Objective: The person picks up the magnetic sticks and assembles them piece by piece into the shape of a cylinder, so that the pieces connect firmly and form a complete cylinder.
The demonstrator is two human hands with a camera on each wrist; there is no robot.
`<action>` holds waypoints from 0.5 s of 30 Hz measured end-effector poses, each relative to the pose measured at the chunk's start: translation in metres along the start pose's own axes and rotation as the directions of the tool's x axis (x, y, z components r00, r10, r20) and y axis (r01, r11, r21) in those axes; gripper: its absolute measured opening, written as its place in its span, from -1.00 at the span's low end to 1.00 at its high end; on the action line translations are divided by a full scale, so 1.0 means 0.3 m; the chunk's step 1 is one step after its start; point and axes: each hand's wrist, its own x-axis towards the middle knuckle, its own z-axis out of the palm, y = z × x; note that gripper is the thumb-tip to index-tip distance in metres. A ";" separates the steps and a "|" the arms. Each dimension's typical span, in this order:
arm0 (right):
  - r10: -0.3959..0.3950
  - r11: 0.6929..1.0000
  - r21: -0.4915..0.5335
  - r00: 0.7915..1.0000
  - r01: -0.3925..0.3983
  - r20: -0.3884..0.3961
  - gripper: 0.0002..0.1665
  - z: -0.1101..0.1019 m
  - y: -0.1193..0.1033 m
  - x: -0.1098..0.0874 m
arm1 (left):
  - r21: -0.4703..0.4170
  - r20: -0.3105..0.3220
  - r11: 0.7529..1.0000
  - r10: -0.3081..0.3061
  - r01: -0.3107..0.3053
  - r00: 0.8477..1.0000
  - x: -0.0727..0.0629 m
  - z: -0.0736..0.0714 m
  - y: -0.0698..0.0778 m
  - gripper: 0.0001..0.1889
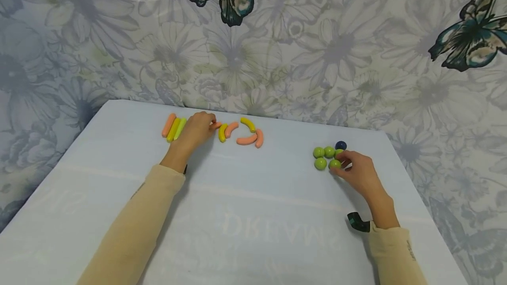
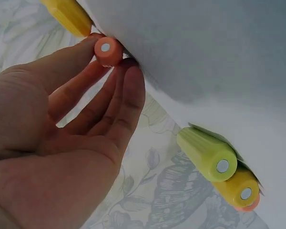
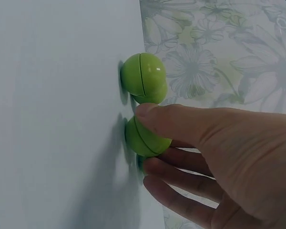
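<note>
My left hand (image 1: 198,127) pinches an orange magnetic piece (image 2: 108,53) between thumb and fingertips; a round silver disc shows on its end. Left of that hand, an orange stick (image 1: 168,125), a yellow stick (image 1: 173,130) and a light green stick (image 2: 212,155) lie side by side. To its right are curved pieces, including a yellow one (image 1: 222,133) and an orange one (image 1: 231,129). My right hand (image 1: 361,174) grips a green ball (image 3: 148,137) with a seam, thumb on the near side. Other green balls (image 1: 318,152) and a dark blue ball (image 1: 340,145) sit around it.
Further right of the curved pieces, a yellow arc (image 1: 247,124) and two orange arcs (image 1: 247,140) form a loose ring. The white table (image 1: 245,201) backs onto a flower-patterned wall (image 1: 245,65). A dark device (image 1: 358,222) sits at my right wrist.
</note>
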 end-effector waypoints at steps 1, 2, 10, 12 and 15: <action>0.000 1.000 -0.002 1.000 0.000 -0.002 -0.59 0.001 0.001 -0.002 | -0.002 -0.008 1.000 -0.003 0.003 1.000 0.000 0.003 -0.004 -0.70; 0.000 1.000 -0.002 1.000 0.000 -0.004 -0.59 0.002 0.002 -0.004 | -0.004 -0.015 1.000 -0.005 0.005 1.000 -0.001 0.005 -0.006 -0.69; -0.042 0.999 0.001 0.997 0.042 -0.071 -0.64 0.001 -0.019 -0.011 | -0.022 -0.029 0.998 -0.055 0.054 0.998 -0.004 0.005 -0.021 -0.73; -0.069 0.998 0.004 0.992 0.070 -0.108 -0.64 -0.001 -0.030 -0.007 | -0.021 -0.030 0.998 -0.061 0.061 0.998 -0.001 0.004 -0.023 -0.78; -0.105 0.994 0.009 0.982 0.108 -0.154 -0.63 -0.004 -0.053 0.003 | -0.024 -0.046 0.998 -0.054 0.053 0.997 0.004 0.002 -0.021 -0.81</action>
